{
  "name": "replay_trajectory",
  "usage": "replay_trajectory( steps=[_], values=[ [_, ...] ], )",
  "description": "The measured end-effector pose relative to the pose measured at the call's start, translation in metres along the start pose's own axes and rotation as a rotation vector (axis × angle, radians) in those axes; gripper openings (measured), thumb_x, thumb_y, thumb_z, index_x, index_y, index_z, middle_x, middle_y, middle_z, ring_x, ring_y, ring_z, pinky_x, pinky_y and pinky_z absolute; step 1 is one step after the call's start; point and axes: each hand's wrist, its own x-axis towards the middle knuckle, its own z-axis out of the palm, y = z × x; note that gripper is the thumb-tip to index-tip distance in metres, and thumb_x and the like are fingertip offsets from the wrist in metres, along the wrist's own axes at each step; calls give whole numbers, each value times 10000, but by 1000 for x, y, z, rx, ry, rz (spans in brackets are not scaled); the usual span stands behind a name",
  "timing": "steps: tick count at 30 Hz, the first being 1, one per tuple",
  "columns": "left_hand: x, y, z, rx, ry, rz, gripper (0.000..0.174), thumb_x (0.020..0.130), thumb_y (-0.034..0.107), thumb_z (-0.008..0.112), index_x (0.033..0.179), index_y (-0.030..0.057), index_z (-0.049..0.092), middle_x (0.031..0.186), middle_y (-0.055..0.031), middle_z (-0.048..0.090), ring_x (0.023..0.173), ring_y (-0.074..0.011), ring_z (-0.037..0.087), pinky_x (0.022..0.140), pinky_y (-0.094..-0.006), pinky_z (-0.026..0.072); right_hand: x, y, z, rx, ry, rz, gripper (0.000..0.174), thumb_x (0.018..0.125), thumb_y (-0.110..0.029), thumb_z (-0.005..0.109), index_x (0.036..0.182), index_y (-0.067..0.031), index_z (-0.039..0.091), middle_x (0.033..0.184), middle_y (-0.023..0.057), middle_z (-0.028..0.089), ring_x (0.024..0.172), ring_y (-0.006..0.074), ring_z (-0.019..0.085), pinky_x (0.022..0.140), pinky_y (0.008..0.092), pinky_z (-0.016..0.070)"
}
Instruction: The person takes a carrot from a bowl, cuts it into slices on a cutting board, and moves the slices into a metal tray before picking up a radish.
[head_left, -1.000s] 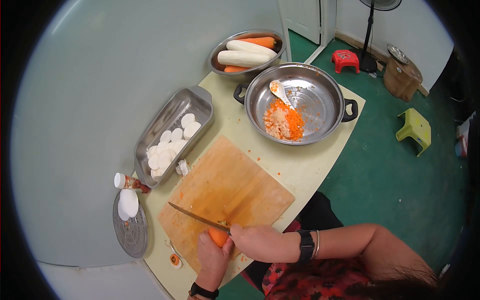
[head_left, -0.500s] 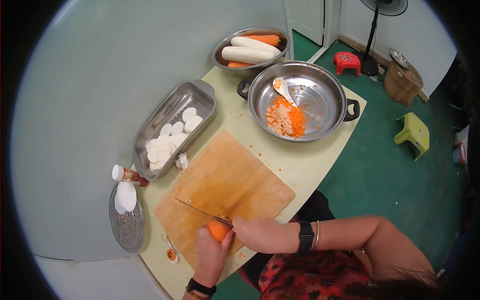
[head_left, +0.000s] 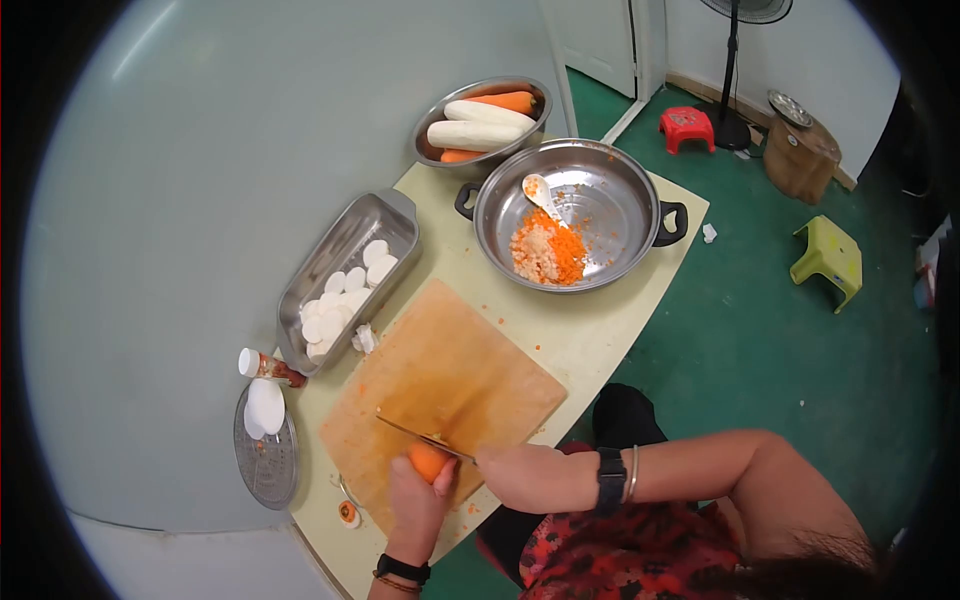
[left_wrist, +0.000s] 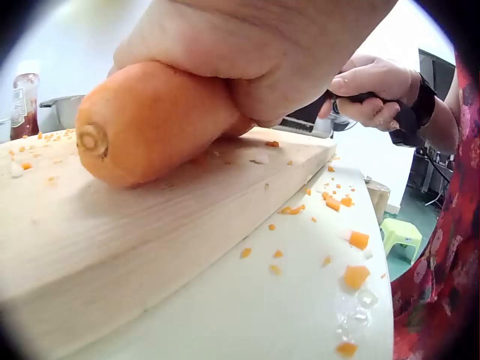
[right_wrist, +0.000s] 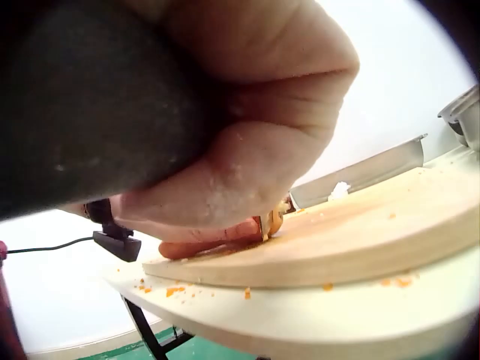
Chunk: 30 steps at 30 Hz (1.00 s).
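A carrot (head_left: 428, 462) lies on the near corner of the wooden cutting board (head_left: 440, 380). My left hand (head_left: 415, 497) grips it from above; in the left wrist view the carrot (left_wrist: 150, 124) rests on the board (left_wrist: 135, 225) under my fingers. My right hand (head_left: 525, 476) grips the dark handle of a knife (head_left: 425, 438), whose blade lies across the carrot's far end. In the right wrist view my right hand (right_wrist: 225, 127) fills the frame around the handle, with the board (right_wrist: 360, 240) beyond.
A steel pan (head_left: 565, 215) holds chopped carrot, white mince and a spoon. A bowl (head_left: 484, 120) holds whole carrots and white radishes. A tray (head_left: 345, 280) holds white slices. A bottle (head_left: 265, 367) and a steel grater disc (head_left: 266, 455) sit left. Carrot bits litter the table (left_wrist: 300, 300).
The knife blade has shifted right along the carrot, and both hands stay on carrot and knife. The head view has drifted, so the board and pan sit slightly further left.
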Motion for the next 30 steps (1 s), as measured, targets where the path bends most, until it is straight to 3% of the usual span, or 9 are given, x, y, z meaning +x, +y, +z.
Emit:
replay_trajectory(
  steps=[2,7,11,17,21,22,25,28,30],
  values=[
    [1,-1,-2,-36,-41,-68,631,763,446,716,1049,-51,452,879,-233,548,789,-413,560,662,-444,464,9,3,6,47,34,-12,132,813,-2,462,918,66,503,825,263,615,772,414,625,663,450,496],
    [-4,-4,-3,50,-9,56,640,759,459,717,1061,-43,460,909,-223,547,806,-400,560,670,-437,462,51,9,19,412,26,-63,161,857,-95,504,848,65,519,829,237,648,776,359,653,672,417,505],
    [-2,-3,-3,13,21,71,633,764,473,711,1057,-32,470,914,-219,547,820,-396,564,682,-434,464,65,13,23,188,100,-184,213,856,-135,519,840,77,529,805,254,649,786,381,652,679,427,503],
    [5,-4,-13,-139,-52,-44,583,743,404,748,1050,-23,497,950,-201,526,865,-385,524,731,-427,447,45,25,2,192,90,74,241,897,-168,462,900,66,520,809,279,621,785,437,618,677,466,486],
    [14,-15,-18,-224,-129,28,546,758,372,745,1052,-24,508,972,-202,508,920,-360,489,816,-416,415,21,48,2,306,338,22,261,956,-219,427,897,32,465,716,249,560,672,430,549,613,466,428],
    [15,-14,-20,-240,-133,31,549,762,366,744,1061,-28,504,972,-203,503,927,-353,480,829,-414,407,17,51,0,356,354,19,275,950,-225,432,885,36,488,746,277,565,732,459,548,636,496,418],
    [16,-11,-24,-262,-157,-5,595,766,360,742,1118,-46,488,998,-214,507,951,-360,485,853,-416,407,21,70,14,383,459,-9,264,953,-224,436,869,22,482,670,219,560,605,375,572,559,440,440],
    [22,-2,-30,-215,-134,-32,623,772,316,739,1190,-57,468,1052,-223,511,1013,-361,503,907,-410,405,14,61,2,702,331,179,266,956,-233,443,841,6,468,586,116,524,464,229,537,464,358,436],
    [30,11,-38,-142,-126,12,637,780,298,730,1227,-61,453,1084,-233,512,1059,-361,507,939,-400,404,16,63,5,711,358,159,267,958,-242,447,832,-7,462,563,63,491,427,155,497,429,316,422]
  ],
)
